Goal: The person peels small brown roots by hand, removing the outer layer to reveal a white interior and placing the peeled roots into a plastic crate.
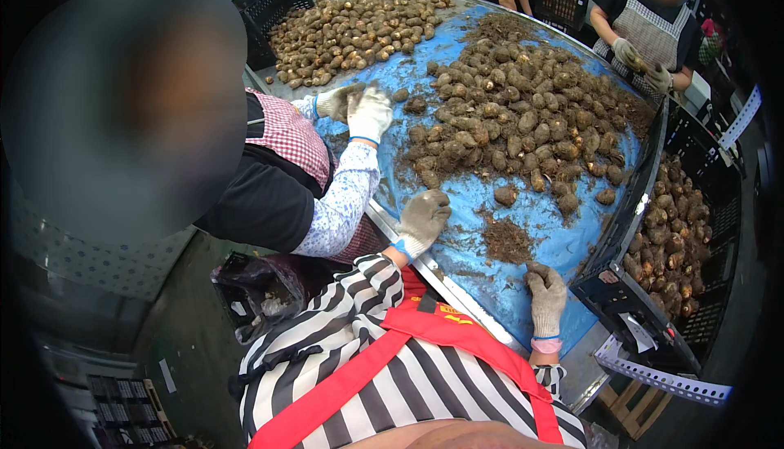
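My left hand, in a soiled knit glove, rests over the near left part of the blue plastic sheet, its fingers curled; whether it holds anything is hidden. At the right, my right hand, gloved too, lies near the sheet's front edge with bent fingers, and its palm side is hidden. Between and just beyond the hands is a small heap of brown root fibres and dirt. Farther off lies a large pile of hairy brown taro-like corms, with a single corm at its near side.
A black plastic crate of trimmed corms stands at the right. Another corm pile lies at the back left beside a tilted black crate. A co-worker's gloved hands are left of mine; another person stands across the table.
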A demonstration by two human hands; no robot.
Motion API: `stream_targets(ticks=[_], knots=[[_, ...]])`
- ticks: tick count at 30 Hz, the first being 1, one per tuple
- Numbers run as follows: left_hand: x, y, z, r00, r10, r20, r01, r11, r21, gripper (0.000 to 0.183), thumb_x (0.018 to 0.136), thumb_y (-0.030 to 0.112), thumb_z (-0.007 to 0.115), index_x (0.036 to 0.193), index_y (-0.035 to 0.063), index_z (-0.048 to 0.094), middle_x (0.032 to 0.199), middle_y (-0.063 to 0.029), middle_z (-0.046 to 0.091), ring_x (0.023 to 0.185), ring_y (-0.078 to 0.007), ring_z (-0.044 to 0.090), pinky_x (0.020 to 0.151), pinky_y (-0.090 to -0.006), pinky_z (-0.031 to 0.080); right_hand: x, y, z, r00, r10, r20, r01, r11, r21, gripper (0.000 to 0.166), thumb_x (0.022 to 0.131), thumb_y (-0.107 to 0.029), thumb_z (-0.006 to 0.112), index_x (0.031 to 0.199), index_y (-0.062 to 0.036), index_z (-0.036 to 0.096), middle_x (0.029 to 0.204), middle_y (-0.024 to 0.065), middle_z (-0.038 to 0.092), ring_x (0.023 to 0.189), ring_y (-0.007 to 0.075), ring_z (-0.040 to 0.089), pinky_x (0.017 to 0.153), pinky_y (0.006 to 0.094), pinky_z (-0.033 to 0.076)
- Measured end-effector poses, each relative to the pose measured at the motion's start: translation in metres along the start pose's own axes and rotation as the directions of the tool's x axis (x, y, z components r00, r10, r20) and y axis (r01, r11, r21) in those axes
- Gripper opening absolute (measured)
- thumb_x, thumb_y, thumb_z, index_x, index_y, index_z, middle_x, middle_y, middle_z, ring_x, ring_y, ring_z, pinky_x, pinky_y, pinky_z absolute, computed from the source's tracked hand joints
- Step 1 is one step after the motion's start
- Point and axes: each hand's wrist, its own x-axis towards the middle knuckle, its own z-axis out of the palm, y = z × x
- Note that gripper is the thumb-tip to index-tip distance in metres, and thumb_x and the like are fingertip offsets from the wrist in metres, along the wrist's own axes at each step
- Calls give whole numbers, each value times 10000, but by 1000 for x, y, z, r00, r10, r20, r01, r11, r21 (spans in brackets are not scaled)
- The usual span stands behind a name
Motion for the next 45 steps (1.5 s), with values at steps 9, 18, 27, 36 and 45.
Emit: stream_targets(ticks=[9,18,27,36,45], knots=[[-41,-41,18,978,89,-191,-63,988,139,505,770,224,754,1202,0,619,1234,-229,620,1152,-428,562,1035,-496,443,6,-18,7,966,-242,-90,177,875,-450,223,926,-236,603,874,-37,688,864,194,674,832,401,635,690,470,478],[-32,-29,3,991,124,-48,-117,984,132,569,804,230,701,1322,54,543,1283,-231,584,1138,-450,544,985,-534,441,41,-42,50,987,-15,-163,-62,887,-458,368,931,-317,624,1195,-71,697,1201,173,681,1107,340,653,947,407,504],[-29,-30,-7,976,215,-47,-210,973,93,584,720,245,771,1227,62,547,1180,-127,563,1043,-342,523,931,-453,421,146,-62,115,995,-49,-82,-35,613,-789,541,896,-372,668,1369,-117,606,1334,181,624,1251,317,591,1075,391,445],[-24,-25,-18,973,230,23,-229,973,-15,476,714,140,736,1143,49,552,1163,-177,583,1029,-402,535,925,-498,427,125,-16,94,987,-155,-34,151,985,-87,466,987,-254,559,1378,0,547,1342,172,609,1253,331,582,1079,449,490],[-28,-29,-14,966,253,52,-255,966,33,524,742,156,703,1237,58,558,1232,-159,570,1056,-401,520,924,-510,434,72,-86,100,964,258,-60,-97,552,828,384,1060,-198,487,1389,-4,517,1411,175,548,1275,359,556,1077,624,487]])
